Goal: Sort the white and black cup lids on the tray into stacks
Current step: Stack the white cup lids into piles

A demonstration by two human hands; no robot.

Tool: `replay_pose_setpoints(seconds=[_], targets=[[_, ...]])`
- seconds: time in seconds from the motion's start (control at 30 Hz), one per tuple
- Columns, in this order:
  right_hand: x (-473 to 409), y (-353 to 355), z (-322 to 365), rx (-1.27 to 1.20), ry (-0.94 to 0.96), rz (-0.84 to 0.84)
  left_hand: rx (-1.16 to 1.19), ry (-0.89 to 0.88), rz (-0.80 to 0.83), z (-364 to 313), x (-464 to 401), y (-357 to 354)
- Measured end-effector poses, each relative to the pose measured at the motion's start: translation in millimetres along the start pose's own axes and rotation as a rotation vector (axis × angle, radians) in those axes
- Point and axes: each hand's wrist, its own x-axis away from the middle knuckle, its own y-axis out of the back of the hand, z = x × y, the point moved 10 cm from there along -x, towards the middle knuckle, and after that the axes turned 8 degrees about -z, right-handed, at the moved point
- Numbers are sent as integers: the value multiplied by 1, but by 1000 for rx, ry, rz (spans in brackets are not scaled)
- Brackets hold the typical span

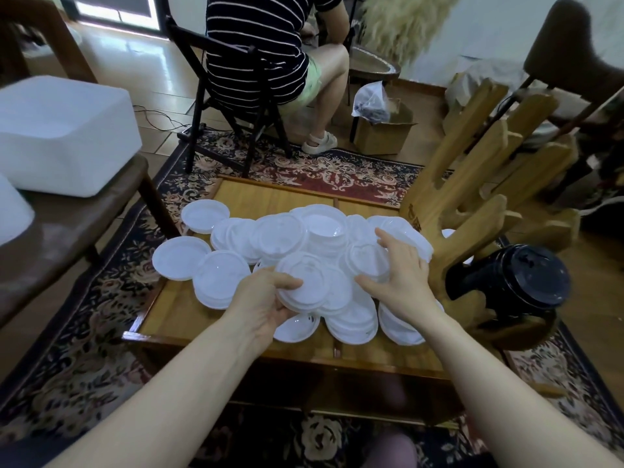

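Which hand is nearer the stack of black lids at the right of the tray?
The right hand. It hovers over the white lids, just left of the black lids. The left hand grips a small white stack, farther left.

Left arm: bare, reached forward from the lower left, forearm angled up toward the middle.
Left hand [266,300]: fingers curled, thumb laid on top of a small stack of white lids [305,285], the other fingers under its edge; its grip pinched the stack.
Right arm: bare, reached in from the lower right, forearm slanted up and leftward.
Right hand [400,276]: palm down, fingers spread and nearly straight, thumb pointing left, holding nothing.
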Motion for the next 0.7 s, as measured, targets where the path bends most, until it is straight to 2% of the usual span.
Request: replay_pose_setpoints(seconds=[0.13, 0.27, 0.47, 0.6, 0.7], targets=[[0, 21, 17, -224, -24, -125, 6, -23, 34, -3, 4, -5], [14, 20, 52, -510, 20, -25, -4, -43, 106, -4, 9, -15], [27, 16, 73, -423, 106, 4, 46, -70, 165, -11, 12, -20], [28, 16, 74, -228, 91, -4, 77, -64, 250, -11, 19, -32], [27, 16, 70, -234, 34, -17, 85, -77, 274, -11, 20, -36]])
